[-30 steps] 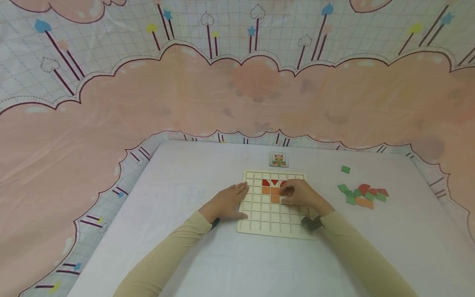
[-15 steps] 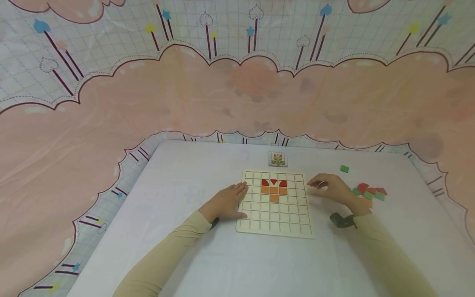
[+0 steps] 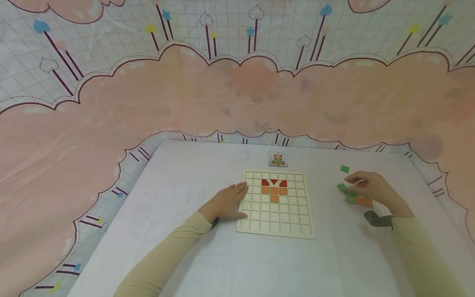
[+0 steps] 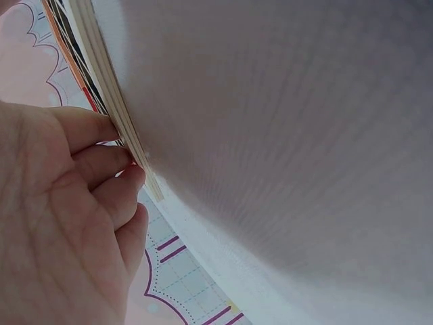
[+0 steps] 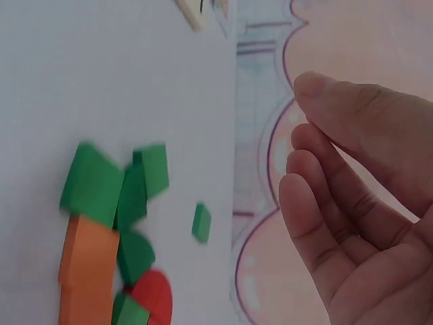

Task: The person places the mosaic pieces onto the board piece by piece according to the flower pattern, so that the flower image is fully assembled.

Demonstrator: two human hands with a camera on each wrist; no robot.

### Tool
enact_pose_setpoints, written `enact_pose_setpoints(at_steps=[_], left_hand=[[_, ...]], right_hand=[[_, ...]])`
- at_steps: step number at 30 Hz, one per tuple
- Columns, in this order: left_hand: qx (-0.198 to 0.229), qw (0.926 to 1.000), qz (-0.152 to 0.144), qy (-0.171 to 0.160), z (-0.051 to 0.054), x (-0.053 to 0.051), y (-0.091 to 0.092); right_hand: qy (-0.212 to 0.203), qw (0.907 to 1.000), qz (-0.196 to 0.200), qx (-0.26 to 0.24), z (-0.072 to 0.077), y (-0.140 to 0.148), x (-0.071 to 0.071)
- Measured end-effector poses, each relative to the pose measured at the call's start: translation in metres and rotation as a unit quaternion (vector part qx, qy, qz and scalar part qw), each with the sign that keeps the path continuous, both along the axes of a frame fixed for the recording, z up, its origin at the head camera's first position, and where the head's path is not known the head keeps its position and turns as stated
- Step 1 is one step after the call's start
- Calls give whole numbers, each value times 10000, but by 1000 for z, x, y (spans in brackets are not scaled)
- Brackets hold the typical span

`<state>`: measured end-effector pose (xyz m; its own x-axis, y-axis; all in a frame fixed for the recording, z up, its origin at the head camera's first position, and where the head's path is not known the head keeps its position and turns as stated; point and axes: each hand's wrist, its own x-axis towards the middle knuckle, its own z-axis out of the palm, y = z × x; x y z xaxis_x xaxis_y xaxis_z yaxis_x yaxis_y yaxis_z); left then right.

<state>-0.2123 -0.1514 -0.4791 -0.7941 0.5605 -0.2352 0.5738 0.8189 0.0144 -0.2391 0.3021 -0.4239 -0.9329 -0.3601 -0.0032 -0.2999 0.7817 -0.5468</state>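
Board (image 3: 276, 220), gridded: lying flat on the white bench (image 3: 185, 169), bearing three red pieces (image 3: 283, 184) and four orange pieces (image 3: 274, 190) in its far half; its left edge is partly hiding beneath the left hand (image 3: 227, 202).
Left hand: resting relaxed fingers against that edge, unclenched.
Right hand (image 3: 375, 189): hovering by the loose pieces (image 5: 93, 183) right of the board, fingers loosely bent, nothing visibly grasped; it is masking part of the pile in the head view.
Loose pieces, green, orange, red: blurring in the right wrist view, the lowest running off its bottom edge.
Green piece (image 3: 345, 168): lying alone, far of the pile.
Card (image 3: 278, 159): lying beyond the board, its coloured pattern showing too small for detail.
Bench: stretching between board and pile, and more widely leftward; its near edge is falling outside the head view.
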Motion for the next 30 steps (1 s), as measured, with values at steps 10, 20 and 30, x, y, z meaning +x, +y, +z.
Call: enact_pose_setpoints(at_steps=[10,20,30], left_hand=[[39,10000,-10,-24,1,0,0],[104,9999,42,-61,1,2,0],[87,9999,54,-56,0,1,-1]], right_hand=[[-519,9981,-278,163,-16,34,-4],[-748,9963,-312,269,-36,35,-11],[-824,9944,-120,654,-35,18,-20]])
